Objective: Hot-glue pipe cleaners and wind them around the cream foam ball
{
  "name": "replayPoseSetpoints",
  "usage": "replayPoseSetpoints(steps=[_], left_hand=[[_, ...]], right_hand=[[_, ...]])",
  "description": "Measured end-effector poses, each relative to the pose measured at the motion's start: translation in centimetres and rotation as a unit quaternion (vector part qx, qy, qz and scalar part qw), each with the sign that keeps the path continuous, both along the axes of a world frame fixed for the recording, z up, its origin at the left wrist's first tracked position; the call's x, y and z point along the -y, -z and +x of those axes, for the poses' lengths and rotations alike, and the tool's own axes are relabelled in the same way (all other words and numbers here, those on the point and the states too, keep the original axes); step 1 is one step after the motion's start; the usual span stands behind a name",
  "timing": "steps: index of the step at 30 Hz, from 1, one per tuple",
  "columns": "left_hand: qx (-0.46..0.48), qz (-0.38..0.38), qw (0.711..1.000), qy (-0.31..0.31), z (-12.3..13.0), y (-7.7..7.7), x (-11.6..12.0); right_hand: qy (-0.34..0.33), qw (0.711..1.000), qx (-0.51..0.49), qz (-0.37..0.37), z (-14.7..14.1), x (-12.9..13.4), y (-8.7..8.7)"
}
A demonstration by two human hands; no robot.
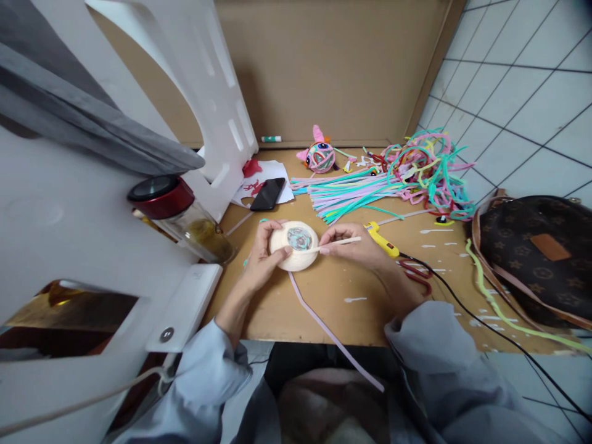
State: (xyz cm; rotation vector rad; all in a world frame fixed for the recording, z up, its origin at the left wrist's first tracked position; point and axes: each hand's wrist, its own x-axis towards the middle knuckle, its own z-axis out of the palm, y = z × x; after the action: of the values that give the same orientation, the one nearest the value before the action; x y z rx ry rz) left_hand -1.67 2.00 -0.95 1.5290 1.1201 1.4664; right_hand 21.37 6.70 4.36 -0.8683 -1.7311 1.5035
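Head view — left hand (259, 264) clamps cream ball (301, 261) between fingers (267, 229) — right hand (363, 248) pinches strip (346, 241).

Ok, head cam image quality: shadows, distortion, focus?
Head view: soft shadow on the brown backboard beside the white frame; wall tiles stretched towards the right edge; top-right corner dark; cream ball pale, its outer texture faint.

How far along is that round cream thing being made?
The outer part of the cream ball already looks covered. The left hand steadies it while the right hand holds a cream strip. What seems left is the uncovered patterned patch in the middle and the strip's loose end.
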Motion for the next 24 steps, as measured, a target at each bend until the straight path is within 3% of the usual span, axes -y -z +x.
replayPoseSetpoints(steps=[8,19,21,24], left_hand=[[0.000,0.007,1.000,-0.009,-0.4,0.7,-0.7],[0.017,0.009,1.000,-0.010,-0.6,1.1,-1.0],[0.020,0.007,1.000,-0.011,-0.6,1.1,-1.0],[0.007,0.011,1.000,-0.011,-0.7,1.1,-0.9]], right_hand=[[0.066,0.995,0.019,-0.071,-0.8,-0.1,1.4],[0.139,0.975,-0.082,-0.154,-2.7,0.4,3.2],[0.158,0.973,-0.086,-0.145,-2.8,0.6,3.3],[0.173,0.980,-0.064,-0.072,-2.9,0.8,3.1]])
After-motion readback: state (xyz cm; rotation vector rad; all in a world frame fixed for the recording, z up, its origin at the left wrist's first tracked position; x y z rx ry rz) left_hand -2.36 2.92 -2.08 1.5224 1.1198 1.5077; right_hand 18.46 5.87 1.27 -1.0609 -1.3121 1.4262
